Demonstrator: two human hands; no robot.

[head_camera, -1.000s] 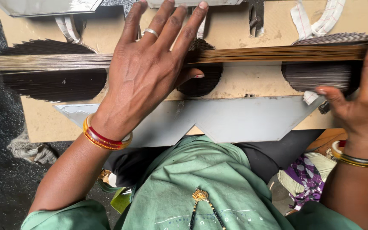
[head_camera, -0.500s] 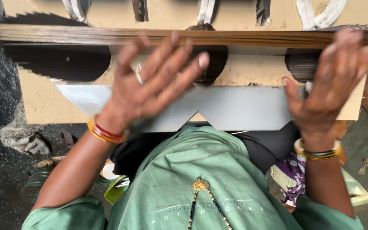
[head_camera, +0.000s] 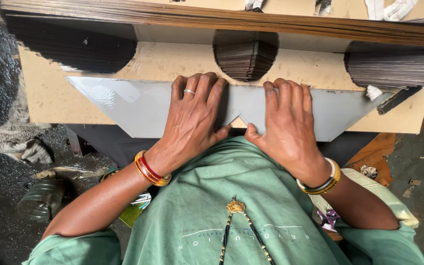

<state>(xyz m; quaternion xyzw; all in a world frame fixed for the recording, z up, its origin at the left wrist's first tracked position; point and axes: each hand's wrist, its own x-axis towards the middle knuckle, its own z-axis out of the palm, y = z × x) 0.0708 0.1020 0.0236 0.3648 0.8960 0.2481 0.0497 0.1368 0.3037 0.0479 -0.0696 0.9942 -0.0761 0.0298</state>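
Observation:
A flat grey metal sheet (head_camera: 123, 105), shaped like a wide trapezoid with a V-notch in its near edge, lies on a tan board (head_camera: 168, 61). My left hand (head_camera: 195, 118), with a ring and red-and-gold bangles, rests palm down on the sheet just left of the notch. My right hand (head_camera: 288, 125), with bangles at the wrist, lies flat on the sheet just right of the notch. Both hands have their fingers spread and press on the sheet without gripping it. Behind them a long stack of thin metal sheets (head_camera: 251, 22) runs across the board.
Three dark semicircular cutouts show stacked sheet edges: left (head_camera: 74, 46), middle (head_camera: 245, 56), right (head_camera: 393, 66). White cloth strips (head_camera: 388, 9) hang at the back. Dark oily floor with rags (head_camera: 18, 142) and a plastic bottle (head_camera: 40, 198) lies to the left.
Both hands came down from the long stack at the back onto the grey sheet, and now lie flat on either side of its notch.

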